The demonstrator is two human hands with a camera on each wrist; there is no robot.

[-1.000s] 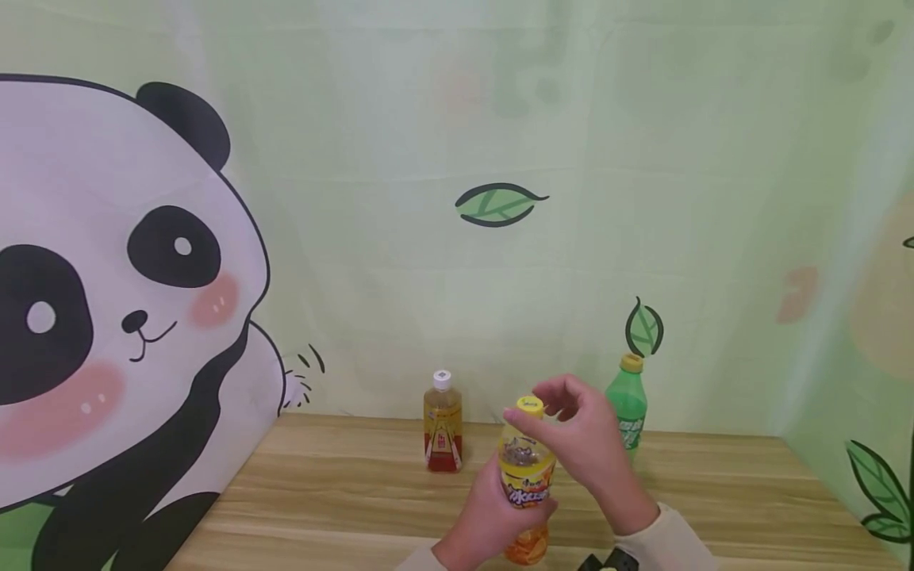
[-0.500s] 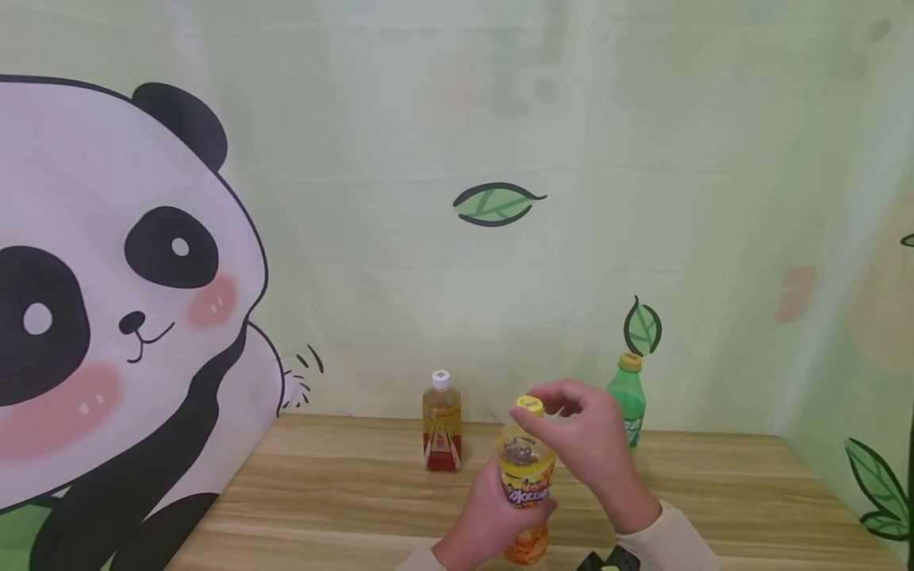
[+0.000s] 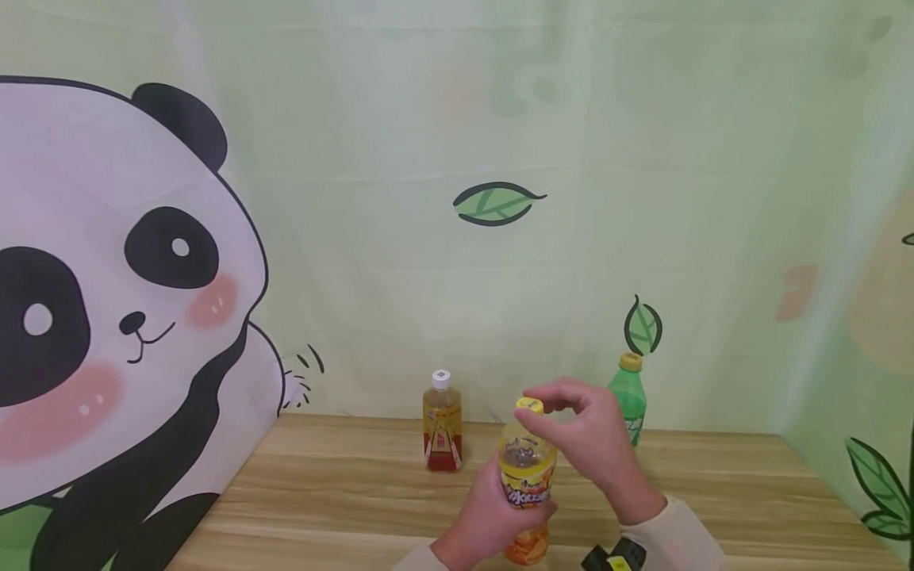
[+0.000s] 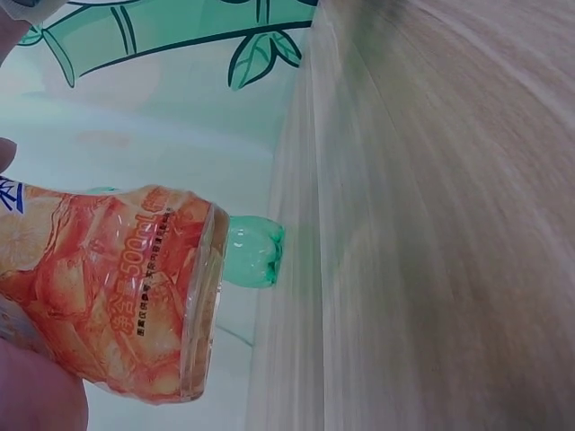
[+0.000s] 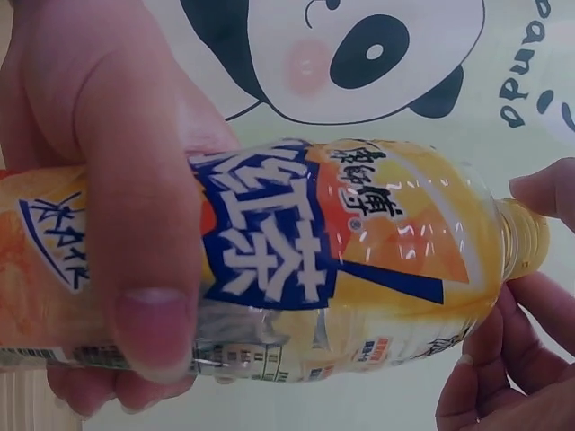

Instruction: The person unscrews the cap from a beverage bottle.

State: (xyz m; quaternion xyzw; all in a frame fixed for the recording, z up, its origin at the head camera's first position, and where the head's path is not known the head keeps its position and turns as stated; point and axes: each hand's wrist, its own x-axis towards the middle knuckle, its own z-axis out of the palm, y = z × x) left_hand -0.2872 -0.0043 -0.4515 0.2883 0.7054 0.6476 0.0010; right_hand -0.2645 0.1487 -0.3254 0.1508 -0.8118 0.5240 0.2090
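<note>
A bottle of iced tea [image 3: 527,480] with an orange and yellow label stands nearly upright in my left hand [image 3: 489,515], whose fingers and thumb wrap its middle. At its top, the thumb and fingers of my right hand [image 3: 593,432] pinch the yellow cap [image 3: 530,405], which is on the neck. The right wrist view shows the thumb on one side of the ribbed cap [image 5: 530,238] and fingers on the other. In the left wrist view, background shows between the base of the tea bottle [image 4: 135,296] and the wooden table [image 4: 431,233].
A white-capped bottle of amber drink [image 3: 443,428] stands at the back of the table [image 3: 343,476], left of the hands. Behind the right hand is a green bottle [image 3: 628,396] with a yellow cap. A printed panda curtain [image 3: 400,277] hangs behind the table.
My right hand's fingers have shifted over the cap, its thumb edging right and its forefinger reaching left. The wrist has turned slightly. The left hand keeps its grip on the bottle.
</note>
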